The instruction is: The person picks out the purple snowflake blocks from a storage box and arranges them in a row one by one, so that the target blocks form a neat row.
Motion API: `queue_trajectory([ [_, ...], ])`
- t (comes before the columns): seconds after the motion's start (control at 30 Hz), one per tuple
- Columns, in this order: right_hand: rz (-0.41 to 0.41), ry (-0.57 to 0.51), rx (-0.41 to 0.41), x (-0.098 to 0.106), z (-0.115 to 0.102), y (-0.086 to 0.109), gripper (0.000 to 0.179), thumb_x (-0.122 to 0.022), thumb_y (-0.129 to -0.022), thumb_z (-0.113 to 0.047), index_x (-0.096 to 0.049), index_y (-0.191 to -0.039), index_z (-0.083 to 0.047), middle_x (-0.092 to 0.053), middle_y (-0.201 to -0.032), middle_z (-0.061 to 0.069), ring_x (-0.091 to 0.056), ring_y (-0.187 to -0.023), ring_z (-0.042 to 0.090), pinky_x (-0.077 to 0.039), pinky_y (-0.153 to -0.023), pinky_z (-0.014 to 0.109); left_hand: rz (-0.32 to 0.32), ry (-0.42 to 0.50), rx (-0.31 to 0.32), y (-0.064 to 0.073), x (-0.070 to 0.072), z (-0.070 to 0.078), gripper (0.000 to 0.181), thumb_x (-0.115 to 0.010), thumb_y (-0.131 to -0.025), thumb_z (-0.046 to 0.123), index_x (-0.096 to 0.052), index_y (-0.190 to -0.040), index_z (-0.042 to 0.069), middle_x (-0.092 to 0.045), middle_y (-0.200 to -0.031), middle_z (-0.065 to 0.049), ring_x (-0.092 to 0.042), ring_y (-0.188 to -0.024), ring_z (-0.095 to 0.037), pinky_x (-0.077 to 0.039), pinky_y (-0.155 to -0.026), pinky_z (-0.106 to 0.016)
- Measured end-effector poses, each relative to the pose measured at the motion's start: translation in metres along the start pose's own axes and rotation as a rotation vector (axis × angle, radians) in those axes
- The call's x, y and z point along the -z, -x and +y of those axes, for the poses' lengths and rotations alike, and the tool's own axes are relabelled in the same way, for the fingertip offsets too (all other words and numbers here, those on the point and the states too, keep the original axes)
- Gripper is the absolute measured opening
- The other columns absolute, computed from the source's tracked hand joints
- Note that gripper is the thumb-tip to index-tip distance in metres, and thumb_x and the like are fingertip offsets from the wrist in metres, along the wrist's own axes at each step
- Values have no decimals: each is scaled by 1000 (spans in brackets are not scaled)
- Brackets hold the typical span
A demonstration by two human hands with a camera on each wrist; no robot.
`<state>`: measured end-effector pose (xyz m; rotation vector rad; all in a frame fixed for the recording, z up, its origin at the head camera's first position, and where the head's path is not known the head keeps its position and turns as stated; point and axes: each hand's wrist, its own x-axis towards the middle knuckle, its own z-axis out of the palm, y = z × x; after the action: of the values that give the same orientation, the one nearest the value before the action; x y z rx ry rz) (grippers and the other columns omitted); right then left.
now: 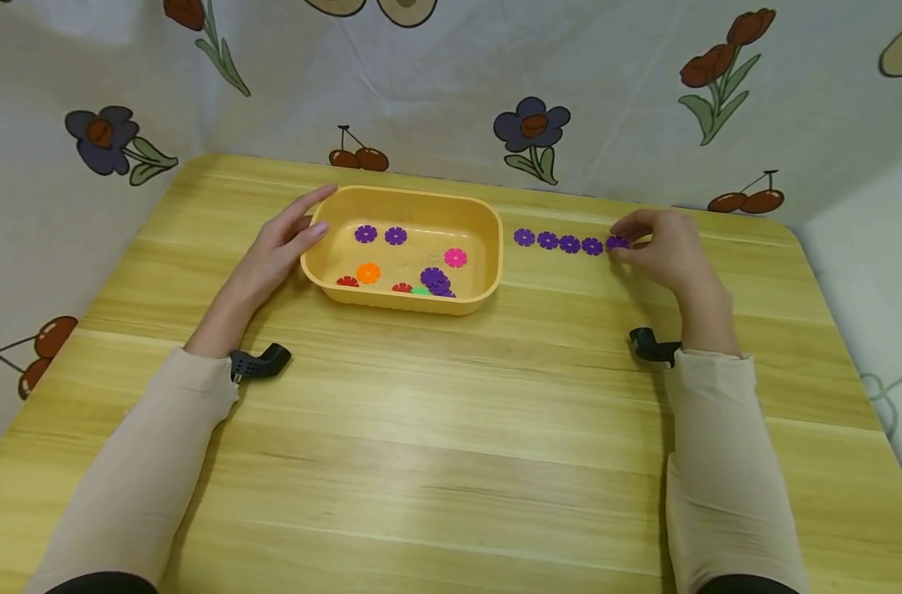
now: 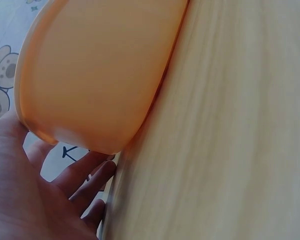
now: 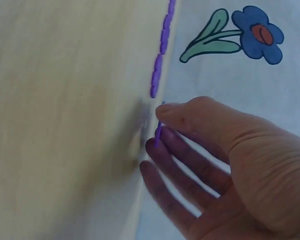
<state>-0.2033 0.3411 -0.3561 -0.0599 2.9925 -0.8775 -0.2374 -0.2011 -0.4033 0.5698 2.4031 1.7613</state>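
In the head view my right hand (image 1: 666, 243) pinches a purple flower-shaped disc (image 1: 617, 243) between thumb and fingers, at the right end of a row. That row of purple discs (image 1: 558, 242) lies to the right of the yellow plastic basket (image 1: 406, 304). In the right wrist view the pinched disc (image 3: 158, 131) appears edge-on, with a small gap before the row (image 3: 160, 55). My left hand (image 1: 268, 247) holds the basket's left end, thumb over the rim and other fingers along the outside. The left wrist view shows this hand (image 2: 45, 190) at the basket's end wall (image 2: 90, 75).
Inside the basket lie two separate purple discs, a purple cluster (image 1: 436, 280), a pink disc (image 1: 455, 258), an orange disc (image 1: 368, 273), red discs and a green one. The wooden table (image 1: 451, 429) meets a patterned cloth (image 1: 436, 99) at its back edge.
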Motion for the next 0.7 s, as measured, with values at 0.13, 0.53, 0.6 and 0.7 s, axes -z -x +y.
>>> queue_trajectory([
  [0.13, 7, 5, -14, -2, 4, -1, 31, -78, -95, -11, -73, -122, 3, -72, -120, 28, -70, -110, 42, -42, -76, 12, -2, 9, -1, 0, 0, 0, 52, -53, -111, 30, -43, -162, 33, -61, -145, -26, -70, -113, -19, -59, -86, -20],
  [0.53, 11, 15, -38, -6, 7, -2, 30, -77, -96, -14, -73, -122, 1, -73, -121, 26, -70, -109, 40, -44, -77, 15, -7, 8, 1, -2, 0, -1, 52, -54, -111, 32, -42, -162, 34, -60, -147, -24, -68, -114, -19, -58, -87, -19],
  [0.6, 12, 15, -37, -6, 6, -2, 30, -78, -96, -15, -73, -122, 1, -73, -121, 26, -70, -109, 40, -43, -75, 14, -6, 8, -2, -2, 0, -1, 52, -53, -111, 31, -42, -162, 34, -60, -146, -25, -69, -114, -19, -58, -87, -19],
  [0.7, 27, 13, -35, -5, 6, -2, 31, -79, -96, -17, -73, -121, 1, -73, -120, 27, -70, -110, 41, -43, -77, 17, -7, 14, -5, -2, 0, -1, 52, -53, -111, 30, -42, -162, 33, -60, -147, -25, -68, -115, -20, -59, -87, -19],
])
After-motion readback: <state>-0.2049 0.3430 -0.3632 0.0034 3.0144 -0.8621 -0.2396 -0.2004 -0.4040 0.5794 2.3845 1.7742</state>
